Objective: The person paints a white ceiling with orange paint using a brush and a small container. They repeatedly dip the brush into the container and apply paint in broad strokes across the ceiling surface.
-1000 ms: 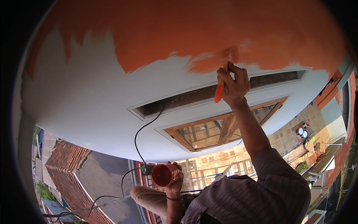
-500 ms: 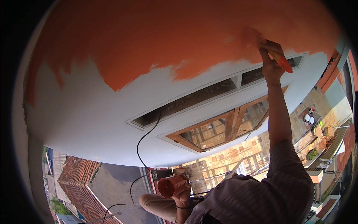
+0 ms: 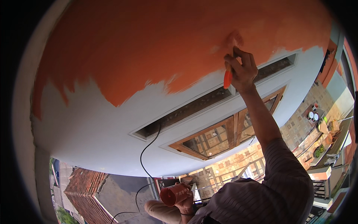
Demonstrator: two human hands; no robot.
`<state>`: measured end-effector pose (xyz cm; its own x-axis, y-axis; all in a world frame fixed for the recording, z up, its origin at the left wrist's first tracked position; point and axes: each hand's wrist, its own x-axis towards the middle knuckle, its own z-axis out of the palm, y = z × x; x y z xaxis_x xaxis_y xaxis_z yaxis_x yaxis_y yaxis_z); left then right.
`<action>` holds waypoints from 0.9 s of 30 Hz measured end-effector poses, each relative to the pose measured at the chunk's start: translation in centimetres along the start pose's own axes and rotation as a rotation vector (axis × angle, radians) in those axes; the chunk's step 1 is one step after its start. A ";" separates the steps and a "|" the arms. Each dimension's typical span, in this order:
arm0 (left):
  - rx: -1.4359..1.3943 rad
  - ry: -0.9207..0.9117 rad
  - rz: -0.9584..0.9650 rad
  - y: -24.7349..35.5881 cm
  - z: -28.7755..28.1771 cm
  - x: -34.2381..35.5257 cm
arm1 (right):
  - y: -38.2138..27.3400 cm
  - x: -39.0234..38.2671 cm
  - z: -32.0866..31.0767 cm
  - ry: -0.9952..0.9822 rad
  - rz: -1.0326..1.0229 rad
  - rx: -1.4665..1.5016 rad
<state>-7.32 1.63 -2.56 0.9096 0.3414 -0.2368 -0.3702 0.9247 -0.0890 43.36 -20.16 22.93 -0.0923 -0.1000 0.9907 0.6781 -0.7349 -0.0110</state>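
My right hand [image 3: 244, 70] is closed around a paintbrush [image 3: 228, 77], its orange-red handle end pointing down. The bristles meet the wall [image 3: 149, 44], within its orange painted part. Below a ragged edge the wall surface is white. Low in the view, my left hand [image 3: 186, 202] grips a red paint cup [image 3: 174, 195], tilted so that its round mouth shows. How much paint is in the cup I cannot tell.
A long vent opening [image 3: 182, 112] runs under the painted area, with a black cable [image 3: 141, 156] hanging from it. Below is a wood-framed window [image 3: 209, 139]. Far down lie a tiled floor [image 3: 294, 140], paint cans [image 3: 312, 116] and a tiled roof [image 3: 84, 186].
My right hand has moved left and a little down along the wall. The brush handle has swung from pointing down-right to pointing down-left. My left hand still holds the cup.
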 end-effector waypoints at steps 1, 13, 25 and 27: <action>-0.001 -0.007 -0.013 -0.1 0.2 0.4 | -3.0 -1.2 -0.3 -0.125 -0.008 0.107; -0.002 -0.012 -0.096 -1.6 1.4 0.7 | 2.0 1.3 -2.0 -0.039 0.456 0.843; 0.047 0.049 -0.051 -0.4 -0.3 -0.1 | 23.8 4.2 -6.7 0.210 0.564 0.213; -0.024 0.073 -0.010 -0.4 -0.3 -0.1 | 23.4 4.5 -6.8 0.258 0.579 0.091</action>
<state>-7.34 1.19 -2.82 0.8976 0.3177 -0.3054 -0.3661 0.9234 -0.1151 53.84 -42.42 26.25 0.1429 -0.6304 0.7630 0.7288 -0.4546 -0.5120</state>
